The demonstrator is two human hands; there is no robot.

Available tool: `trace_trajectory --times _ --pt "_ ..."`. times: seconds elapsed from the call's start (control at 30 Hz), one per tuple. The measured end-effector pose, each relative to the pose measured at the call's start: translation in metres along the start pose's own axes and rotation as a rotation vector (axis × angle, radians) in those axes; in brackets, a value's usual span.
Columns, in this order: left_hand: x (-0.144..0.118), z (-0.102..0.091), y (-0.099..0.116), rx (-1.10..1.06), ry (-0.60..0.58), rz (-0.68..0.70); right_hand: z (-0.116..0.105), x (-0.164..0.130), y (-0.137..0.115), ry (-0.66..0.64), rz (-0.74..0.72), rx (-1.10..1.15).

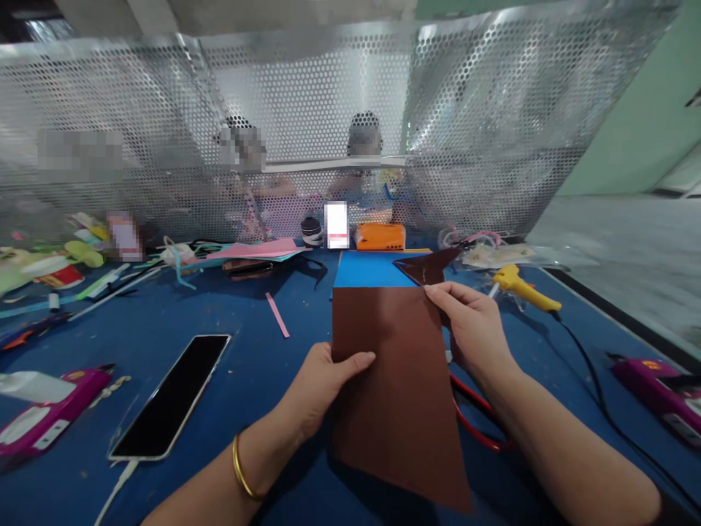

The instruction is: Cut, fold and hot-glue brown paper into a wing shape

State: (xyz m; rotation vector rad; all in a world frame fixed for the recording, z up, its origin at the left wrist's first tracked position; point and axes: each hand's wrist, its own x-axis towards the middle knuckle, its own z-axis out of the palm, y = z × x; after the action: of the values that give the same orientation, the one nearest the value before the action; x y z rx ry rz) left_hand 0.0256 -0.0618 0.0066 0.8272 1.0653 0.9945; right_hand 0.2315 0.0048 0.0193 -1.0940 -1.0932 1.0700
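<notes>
A sheet of brown paper (391, 409) is held up over the blue table between my two hands. My left hand (328, 376) grips its left edge, thumb lying across the front and fingers hidden behind. At the top right corner my right hand (474, 318) pinches the sheet between thumb and fingers. Just beyond the sheet's top edge lies blue paper (366, 270), with a dark brown pointed scrap (430, 264) over its right side. Red-handled scissors (476, 424) lie partly hidden behind the brown sheet and my right forearm.
A smartphone (172, 398) with a white cable lies left, near a magenta power strip (60, 409). At right are a yellow glue gun (526, 287) and another magenta strip (657, 391). A perforated metal screen (307, 95) stands behind, with two people beyond it. A pink strip (277, 315) lies mid-table.
</notes>
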Motion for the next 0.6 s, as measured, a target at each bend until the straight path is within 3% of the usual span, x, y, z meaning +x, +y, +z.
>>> trace_trajectory --times 0.23,0.43,0.6 --pt "0.003 0.002 -0.005 0.016 -0.009 -0.062 -0.005 0.010 0.002 0.036 -0.004 -0.024" --pt "0.003 -0.002 0.002 0.112 0.078 0.015 -0.015 0.011 -0.007 -0.124 0.077 -0.103" --pt "0.005 -0.006 0.003 0.154 0.020 -0.035 -0.028 0.016 -0.007 -0.132 0.086 -0.089"
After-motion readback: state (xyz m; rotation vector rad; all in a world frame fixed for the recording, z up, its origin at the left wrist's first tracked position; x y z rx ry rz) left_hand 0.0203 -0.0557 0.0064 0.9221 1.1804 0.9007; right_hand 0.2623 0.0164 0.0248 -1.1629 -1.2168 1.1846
